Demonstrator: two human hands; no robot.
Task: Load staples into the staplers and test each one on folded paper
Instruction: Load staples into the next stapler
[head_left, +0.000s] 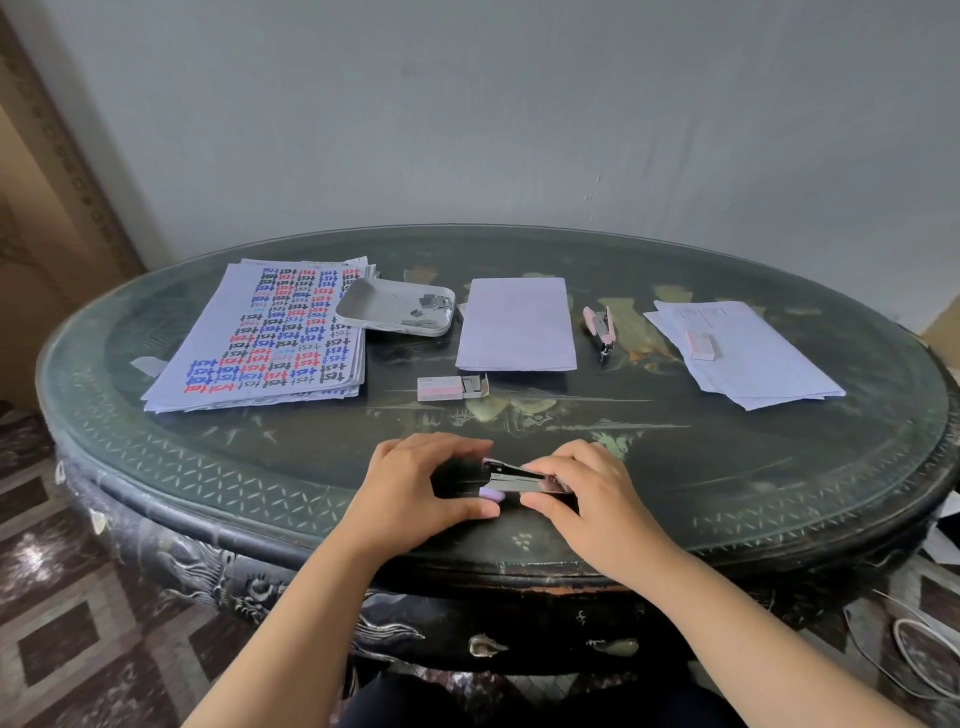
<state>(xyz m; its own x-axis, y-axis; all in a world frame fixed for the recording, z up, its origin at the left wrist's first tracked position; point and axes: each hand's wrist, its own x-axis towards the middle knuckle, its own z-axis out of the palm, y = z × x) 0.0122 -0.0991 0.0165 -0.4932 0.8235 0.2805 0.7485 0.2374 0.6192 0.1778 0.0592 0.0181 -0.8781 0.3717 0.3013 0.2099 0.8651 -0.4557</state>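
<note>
We see both hands working a small purple stapler at the near edge of the dark oval worktop. Our left hand has its grip pinching the stapler's left end, thumb on the near side and fingers over the far side. Our right hand has its grip pinching the right end in the same way. The stapler's top stands lifted, with the metal channel showing between the two hands.

Farther away, just left of centre, an opened staple box lies flat with its inner sleeve pulled out to the right. Beyond it sits a folded white paper, and to that paper's left a shallow white tray holds a few loose staple strips. The tray overlaps the right edge of a stack of sheets printed with "test" at far left. Right of the folded paper a pink stapler lies by itself. At far right a second staple box rests on a loose pile of white sheets
</note>
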